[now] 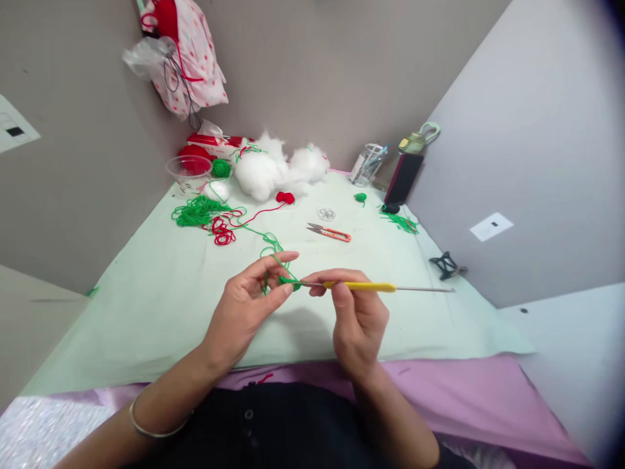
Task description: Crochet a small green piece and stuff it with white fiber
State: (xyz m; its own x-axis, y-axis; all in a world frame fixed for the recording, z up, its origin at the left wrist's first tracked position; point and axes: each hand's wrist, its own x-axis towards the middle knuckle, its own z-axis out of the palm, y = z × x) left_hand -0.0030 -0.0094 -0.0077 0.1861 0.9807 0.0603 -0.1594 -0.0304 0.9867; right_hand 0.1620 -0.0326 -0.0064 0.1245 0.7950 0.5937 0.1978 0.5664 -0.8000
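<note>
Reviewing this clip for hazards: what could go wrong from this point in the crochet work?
The green yarn trails back into a loose pile tangled with red yarn, so pulling may snag. The tiny green piece pinched by the left hand could slip off the crochet hook held by the right hand.

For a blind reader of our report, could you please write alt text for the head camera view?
A person crochets green yarn: the left hand pinches a small green piece, and the right hand holds a yellow-handled crochet hook. On the pale green table cover behind lie orange snips, white stuffing and red yarn.
</note>
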